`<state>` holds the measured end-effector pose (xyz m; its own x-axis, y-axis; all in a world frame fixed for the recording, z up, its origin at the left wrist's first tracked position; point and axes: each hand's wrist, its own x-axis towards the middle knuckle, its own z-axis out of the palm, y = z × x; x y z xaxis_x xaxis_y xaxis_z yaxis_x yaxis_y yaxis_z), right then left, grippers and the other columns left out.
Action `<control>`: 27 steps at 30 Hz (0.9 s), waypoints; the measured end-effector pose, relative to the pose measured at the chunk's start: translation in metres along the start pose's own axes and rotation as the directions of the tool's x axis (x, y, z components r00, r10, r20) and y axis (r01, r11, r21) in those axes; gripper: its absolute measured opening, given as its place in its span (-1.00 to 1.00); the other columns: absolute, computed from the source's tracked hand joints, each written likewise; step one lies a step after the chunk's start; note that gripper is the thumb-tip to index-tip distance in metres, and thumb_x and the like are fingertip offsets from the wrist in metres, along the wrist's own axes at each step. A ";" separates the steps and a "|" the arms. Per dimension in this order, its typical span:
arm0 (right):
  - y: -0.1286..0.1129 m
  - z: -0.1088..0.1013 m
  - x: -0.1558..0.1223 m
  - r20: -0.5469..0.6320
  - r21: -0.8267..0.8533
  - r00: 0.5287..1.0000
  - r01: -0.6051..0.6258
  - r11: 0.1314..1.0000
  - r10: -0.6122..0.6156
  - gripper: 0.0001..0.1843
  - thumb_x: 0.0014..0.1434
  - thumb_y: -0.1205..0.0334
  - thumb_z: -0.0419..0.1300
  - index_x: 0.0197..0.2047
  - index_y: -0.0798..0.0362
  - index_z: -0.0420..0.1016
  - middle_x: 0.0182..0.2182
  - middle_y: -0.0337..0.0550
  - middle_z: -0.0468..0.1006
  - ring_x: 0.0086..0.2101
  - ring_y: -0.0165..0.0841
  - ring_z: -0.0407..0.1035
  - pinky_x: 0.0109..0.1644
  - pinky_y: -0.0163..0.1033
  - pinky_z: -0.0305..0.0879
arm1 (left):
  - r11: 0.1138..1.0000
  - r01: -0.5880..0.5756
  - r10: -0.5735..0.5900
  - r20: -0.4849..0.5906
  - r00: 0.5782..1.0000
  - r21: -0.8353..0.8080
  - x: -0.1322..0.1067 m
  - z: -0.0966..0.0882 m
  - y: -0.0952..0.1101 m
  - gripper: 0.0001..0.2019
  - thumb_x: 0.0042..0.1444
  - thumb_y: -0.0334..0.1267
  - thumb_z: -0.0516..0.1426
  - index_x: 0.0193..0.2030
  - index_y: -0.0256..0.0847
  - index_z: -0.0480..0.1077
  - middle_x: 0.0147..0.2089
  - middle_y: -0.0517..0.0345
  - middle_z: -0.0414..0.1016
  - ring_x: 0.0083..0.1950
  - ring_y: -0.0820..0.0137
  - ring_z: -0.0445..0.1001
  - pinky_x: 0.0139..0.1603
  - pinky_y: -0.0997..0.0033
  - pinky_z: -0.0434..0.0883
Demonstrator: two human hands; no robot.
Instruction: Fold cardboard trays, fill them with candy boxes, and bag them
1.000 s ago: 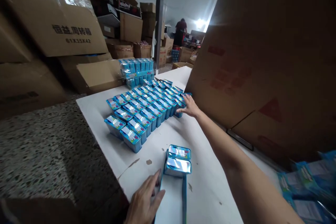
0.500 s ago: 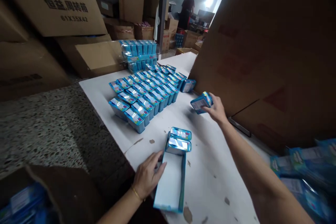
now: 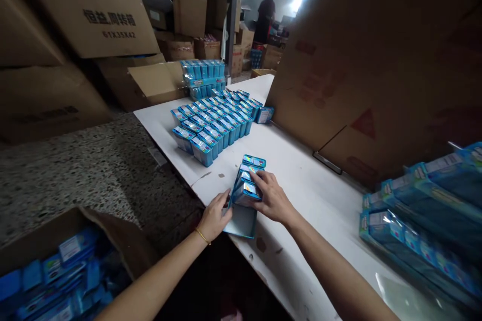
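A long blue carton tray [image 3: 241,220] lies on the white table [image 3: 301,170] near its front edge, with three small blue packs [image 3: 249,175] lined up in its far end. My left hand [image 3: 215,215] grips the tray's left wall, fingers curled on it. My right hand [image 3: 271,199] rests on the nearest pack [image 3: 246,192], fingers closed over its right side. Further back, several rows of the same blue packs [image 3: 214,123] stand on the table, and one more pack [image 3: 264,115] lies on its side at their right end.
A big cardboard box [image 3: 376,60] stands on the table at the right. Wrapped blue trays [image 3: 425,210] fill the right foreground. An open box of blue packs [image 3: 45,271] sits at the lower left. Stacked cartons [image 3: 86,15] line the back; a person [image 3: 263,20] stands far behind.
My right hand has carried a blue pack from near the rows back to the tray and set it behind the two there. My left hand stays on the tray.
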<state>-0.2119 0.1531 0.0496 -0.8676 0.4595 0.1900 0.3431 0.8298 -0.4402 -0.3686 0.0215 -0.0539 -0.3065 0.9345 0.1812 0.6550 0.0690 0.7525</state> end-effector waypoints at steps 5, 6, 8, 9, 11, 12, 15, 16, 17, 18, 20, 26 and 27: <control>-0.015 0.021 0.001 0.008 -0.268 0.999 -0.028 0.963 0.032 -0.16 -0.06 0.26 0.16 0.26 0.05 -0.12 0.19 0.04 0.00 0.15 -0.05 -0.17 0.15 0.08 -0.07 | 0.999 -0.040 0.040 0.014 0.999 0.015 0.004 0.001 0.002 -0.41 0.06 -0.39 -0.07 0.26 -0.20 -0.11 0.13 0.00 0.17 0.14 0.34 0.18 0.17 0.24 0.17; -0.019 0.024 0.001 0.012 -0.297 1.000 -0.022 0.955 0.026 -0.19 -0.03 0.26 0.14 0.26 0.02 -0.13 0.21 0.00 -0.04 0.18 -0.06 -0.24 0.17 0.11 -0.13 | 0.998 -0.051 0.051 0.019 0.999 0.020 0.006 0.002 0.003 -0.41 0.05 -0.40 -0.07 0.26 -0.20 -0.09 0.18 0.00 0.12 0.18 0.33 0.12 0.20 0.24 0.13; -0.023 0.027 0.003 0.041 -0.318 0.999 0.004 0.948 0.010 -0.23 0.03 0.24 0.10 0.26 -0.04 -0.15 0.25 -0.09 -0.12 0.21 -0.09 -0.35 0.19 0.16 -0.27 | 0.998 -0.063 0.062 0.035 0.997 0.026 0.010 0.001 0.004 -0.43 0.06 -0.39 -0.06 0.25 -0.21 -0.06 0.20 0.00 0.09 0.20 0.32 0.10 0.22 0.23 0.11; -0.022 0.026 0.005 0.071 -0.297 0.997 0.023 0.954 -0.002 -0.24 0.05 0.20 0.10 0.26 -0.06 -0.16 0.26 -0.11 -0.14 0.22 -0.10 -0.37 0.19 0.18 -0.32 | 0.997 -0.067 0.066 0.050 0.997 0.022 0.012 0.001 0.005 -0.44 0.06 -0.37 -0.06 0.25 -0.21 -0.05 0.19 0.00 0.11 0.20 0.32 0.11 0.21 0.23 0.12; -0.012 0.020 0.006 0.109 -0.169 0.994 0.041 0.985 -0.023 -0.23 0.06 0.07 0.09 0.27 -0.07 -0.18 0.26 -0.10 -0.14 0.22 -0.12 -0.33 0.19 0.18 -0.29 | 0.997 -0.074 0.074 0.082 0.994 0.002 0.013 -0.002 0.005 -0.45 0.08 -0.31 -0.03 0.24 -0.20 -0.03 0.17 -0.01 0.15 0.19 0.31 0.13 0.20 0.23 0.14; -0.004 0.016 0.004 0.077 -0.070 0.997 0.018 0.997 -0.013 -0.25 0.08 0.02 0.06 0.26 -0.07 -0.18 0.25 -0.09 -0.12 0.22 -0.14 -0.27 0.18 0.16 -0.22 | 0.997 -0.072 0.072 0.088 0.994 -0.009 0.013 -0.005 0.004 -0.44 0.08 -0.27 -0.01 0.24 -0.20 -0.04 0.17 -0.02 0.15 0.19 0.30 0.13 0.19 0.22 0.15; 0.031 0.007 -0.011 -0.204 0.234 0.957 -0.156 0.960 0.206 -0.42 0.16 0.01 -0.06 0.23 -0.07 -0.04 0.21 -0.04 0.02 0.14 -0.23 0.01 0.11 0.03 0.07 | 0.999 -0.045 0.045 0.067 0.997 0.005 0.012 -0.012 0.000 -0.34 0.05 -0.12 0.04 0.26 -0.27 -0.09 0.19 -0.09 0.13 0.20 0.26 0.11 0.19 0.19 0.14; 0.043 0.006 -0.018 -0.273 0.310 0.913 -0.214 0.926 0.303 -0.48 0.17 0.02 -0.08 0.18 -0.05 0.08 0.17 -0.02 0.10 0.09 -0.24 0.12 0.05 0.00 0.16 | 0.999 -0.043 0.042 0.053 0.998 0.026 0.013 -0.013 -0.002 -0.33 0.04 -0.09 0.04 0.26 -0.29 -0.08 0.20 -0.11 0.12 0.20 0.24 0.11 0.19 0.16 0.13; 0.054 0.006 -0.022 -0.304 0.364 0.876 -0.256 0.895 0.374 -0.54 0.16 0.03 -0.07 0.10 -0.03 0.22 0.12 0.00 0.19 0.02 -0.24 0.21 -0.01 -0.02 0.23 | 0.998 -0.051 0.048 0.048 0.998 0.047 0.014 -0.015 -0.004 -0.33 0.04 -0.07 0.05 0.25 -0.30 -0.06 0.20 -0.12 0.12 0.20 0.22 0.11 0.19 0.13 0.13; 0.064 0.007 -0.023 -0.305 0.394 0.859 -0.280 0.875 0.412 -0.58 0.14 0.03 -0.04 0.01 -0.01 0.33 0.06 0.00 0.27 -0.05 -0.24 0.28 -0.08 -0.03 0.29 | 0.996 -0.068 0.064 0.057 0.996 0.062 0.016 -0.016 -0.006 -0.33 0.03 -0.06 0.05 0.24 -0.30 -0.03 0.20 -0.12 0.13 0.20 0.20 0.11 0.19 0.11 0.12; 0.078 0.007 -0.012 -0.286 0.404 0.869 -0.272 0.873 0.403 -0.64 0.12 0.04 -0.01 -0.13 0.01 0.43 -0.05 -0.02 0.37 -0.14 -0.25 0.34 -0.17 -0.07 0.35 | 0.992 -0.106 0.101 0.090 0.991 0.061 0.019 -0.018 -0.011 -0.34 0.02 -0.05 0.06 0.23 -0.28 0.02 0.20 -0.12 0.14 0.20 0.19 0.12 0.19 0.08 0.12; 0.087 -0.021 0.117 -0.315 0.145 0.934 -0.128 0.981 0.168 -0.62 0.09 0.15 0.04 -0.01 0.02 0.33 -0.02 -0.06 0.36 -0.06 -0.28 0.28 -0.03 -0.08 0.26 | 0.999 0.005 -0.004 0.032 0.999 -0.052 0.016 -0.015 -0.027 -0.51 0.16 -0.11 -0.11 0.21 -0.21 0.06 0.09 -0.06 0.29 0.06 0.31 0.31 0.10 0.19 0.26; 0.083 -0.025 0.141 -0.279 0.092 0.950 -0.119 0.989 0.141 -0.60 0.08 0.13 0.06 0.00 0.03 0.33 -0.03 -0.06 0.37 -0.06 -0.28 0.28 0.00 -0.08 0.23 | 0.998 0.019 -0.019 0.008 1.000 -0.055 0.014 -0.013 -0.029 -0.54 0.17 -0.11 -0.13 0.20 -0.19 0.08 0.07 -0.05 0.31 0.03 0.33 0.33 0.07 0.22 0.29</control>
<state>-0.2966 0.2942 0.0618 -0.6755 0.6417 0.3633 0.4094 0.7361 -0.5390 -0.4010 0.0283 -0.0652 -0.3135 0.9357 0.1618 0.6099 0.0678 0.7896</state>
